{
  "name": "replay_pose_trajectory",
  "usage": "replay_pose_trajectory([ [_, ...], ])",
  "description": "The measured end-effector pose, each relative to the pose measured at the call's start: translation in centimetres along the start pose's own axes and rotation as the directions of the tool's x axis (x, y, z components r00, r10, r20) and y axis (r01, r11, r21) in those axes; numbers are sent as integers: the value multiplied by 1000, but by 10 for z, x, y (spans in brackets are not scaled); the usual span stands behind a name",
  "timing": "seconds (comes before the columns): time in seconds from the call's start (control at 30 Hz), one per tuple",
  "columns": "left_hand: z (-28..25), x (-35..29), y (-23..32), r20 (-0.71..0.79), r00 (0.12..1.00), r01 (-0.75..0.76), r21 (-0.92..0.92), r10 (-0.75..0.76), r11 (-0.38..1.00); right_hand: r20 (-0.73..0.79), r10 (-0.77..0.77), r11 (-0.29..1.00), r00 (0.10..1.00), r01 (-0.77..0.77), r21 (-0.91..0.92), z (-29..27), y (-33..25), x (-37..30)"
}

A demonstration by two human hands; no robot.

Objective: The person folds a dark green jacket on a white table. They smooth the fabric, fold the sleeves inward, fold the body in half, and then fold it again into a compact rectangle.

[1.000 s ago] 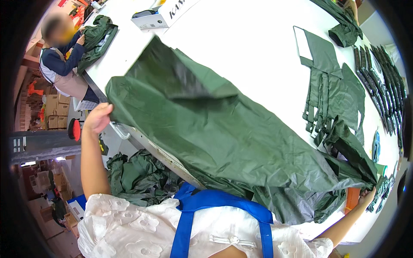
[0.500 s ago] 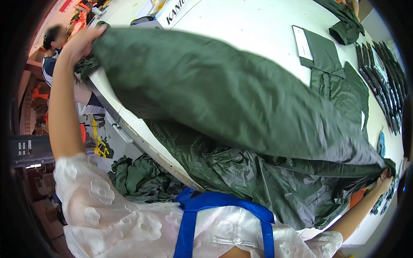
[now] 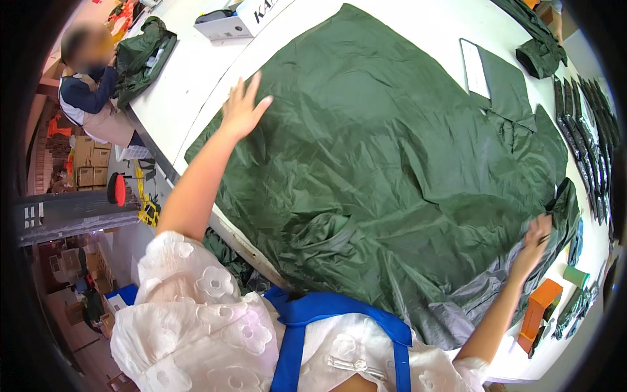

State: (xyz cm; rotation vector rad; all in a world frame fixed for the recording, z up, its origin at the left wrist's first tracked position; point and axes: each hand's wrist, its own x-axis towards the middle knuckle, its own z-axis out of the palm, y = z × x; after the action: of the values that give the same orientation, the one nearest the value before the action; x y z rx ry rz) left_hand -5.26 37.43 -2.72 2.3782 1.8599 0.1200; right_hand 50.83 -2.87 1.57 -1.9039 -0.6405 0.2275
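Observation:
A large sheet of thin, shiny dark green cloth [image 3: 379,130] lies spread over the white table, wrinkled, with a bunched fold near its front edge and a greyish underside showing at the near right. Above the cloth's left part, my left hand [image 3: 243,110] has its fingers spread and holds nothing. At the cloth's right edge my right hand [image 3: 532,245] rests on or just over it. Its fingers look stretched out, slightly smeared, with no cloth gripped.
Folded green garments [image 3: 503,78] with a white card lie beyond the cloth. Several dark flat packets [image 3: 581,144] line the right side. An orange box [image 3: 541,313] and a green spool [image 3: 576,277] stand near right. A co-worker [image 3: 91,85] handles green cloth at far left.
The cloth, earlier lifted and billowing between both hands, has come down flat across the table. Both hands have let go; my left hand has moved right and down, my right hand inward.

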Motion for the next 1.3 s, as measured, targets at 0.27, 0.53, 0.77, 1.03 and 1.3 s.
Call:
replay_pose_trajectory([
  [0.27,39,-132,-160,310,748,571,151,-587,807,303,187,579,934,145,-803,65,29,-188],
  [0.53,39,-123,-173,-28,968,252,83,-250,964,421,77,436,904,350,-829,130,17,-177],
  [0.77,14,-104,3,465,874,-188,52,143,981,605,217,554,766,413,-723,74,-12,-200],
  [1.03,18,-35,79,75,837,-535,-97,542,839,-194,-266,662,944,33,-749,-66,30,16],
  [1.3,77,94,253,362,800,-496,-52,479,867,-274,133,795,952,-268,-545,-84,72,158],
])
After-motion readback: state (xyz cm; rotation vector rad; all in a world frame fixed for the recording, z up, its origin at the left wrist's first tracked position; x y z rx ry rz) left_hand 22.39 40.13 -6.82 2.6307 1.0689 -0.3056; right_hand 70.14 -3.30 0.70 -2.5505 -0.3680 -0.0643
